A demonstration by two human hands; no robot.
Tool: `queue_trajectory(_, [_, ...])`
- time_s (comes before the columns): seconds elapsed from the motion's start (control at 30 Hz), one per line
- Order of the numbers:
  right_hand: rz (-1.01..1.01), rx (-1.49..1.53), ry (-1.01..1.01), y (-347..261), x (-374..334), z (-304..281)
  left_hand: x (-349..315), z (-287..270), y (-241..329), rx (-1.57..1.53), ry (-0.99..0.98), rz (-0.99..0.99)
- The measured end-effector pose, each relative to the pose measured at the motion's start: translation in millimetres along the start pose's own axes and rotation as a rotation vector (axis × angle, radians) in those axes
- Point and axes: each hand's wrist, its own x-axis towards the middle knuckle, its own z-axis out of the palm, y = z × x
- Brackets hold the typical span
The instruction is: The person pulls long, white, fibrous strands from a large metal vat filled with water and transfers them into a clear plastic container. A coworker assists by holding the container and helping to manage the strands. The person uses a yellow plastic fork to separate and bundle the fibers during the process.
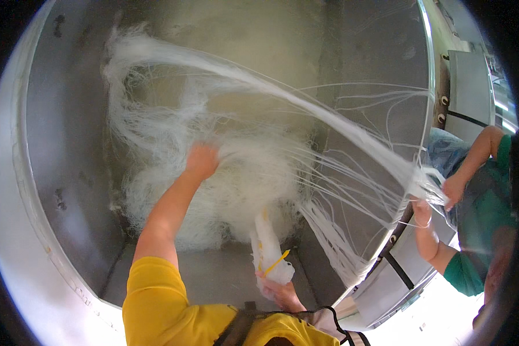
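A mass of long, thin white strands (173, 199), like fine noodles or threads, fills much of a deep grey metal tub (69, 144). My left hand (203, 160) reaches over the middle of the mass, at or among the strands; motion blurs its fingers. At the near side, my right hand (281, 292) is closed around the lower end of a white, crumpled plastic bag (263, 239) with yellow marks and a yellow strip. The bag's far end points into the strands. A thick bundle of strands (294, 98) stretches from the tub's far left to its right rim.
Beyond the right rim, a person in a green sleeve (466, 274) grips the strand bundle's end with both hands (438, 199). Loose strands (337, 239) hang over that rim. Grey panels with dark straps (464, 86) stand outside the tub.
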Motion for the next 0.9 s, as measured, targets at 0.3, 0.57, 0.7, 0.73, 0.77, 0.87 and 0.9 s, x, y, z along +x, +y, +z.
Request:
queue_trajectory(0.3, [0.008,0.131,0.006,-1.8,-7.3,-1.0,-157.4,26.9,-102.1,0.396,-0.954,-0.359])
queue_trajectory(0.57, [-0.080,0.079,0.005,-1.7,-18.8,6.4,-181.1,-47.5,-94.6,-0.216,-0.371,-0.594])
queue_trajectory(0.7, [-0.146,0.052,0.004,0.5,-26.8,3.7,-191.4,-52.6,-43.2,-0.746,-0.144,-0.546])
queue_trajectory(0.73, [-0.156,0.060,0.013,6.2,-30.8,0.9,-197.6,-56.4,-24.3,-0.900,-0.222,-0.556])
queue_trajectory(0.77, [-0.137,0.090,-0.051,13.1,-29.4,-6.7,-206.5,-53.3,-10.0,-0.965,-0.248,-0.533])
queue_trajectory(0.87, [-0.111,0.026,-0.147,31.7,-42.3,-27.8,-248.8,-42.9,38.0,-1.120,-0.359,-0.518])
queue_trajectory(0.9, [-0.148,-0.104,-0.106,22.0,-57.4,-20.9,-256.6,-52.7,54.5,-1.150,-0.406,-0.518])
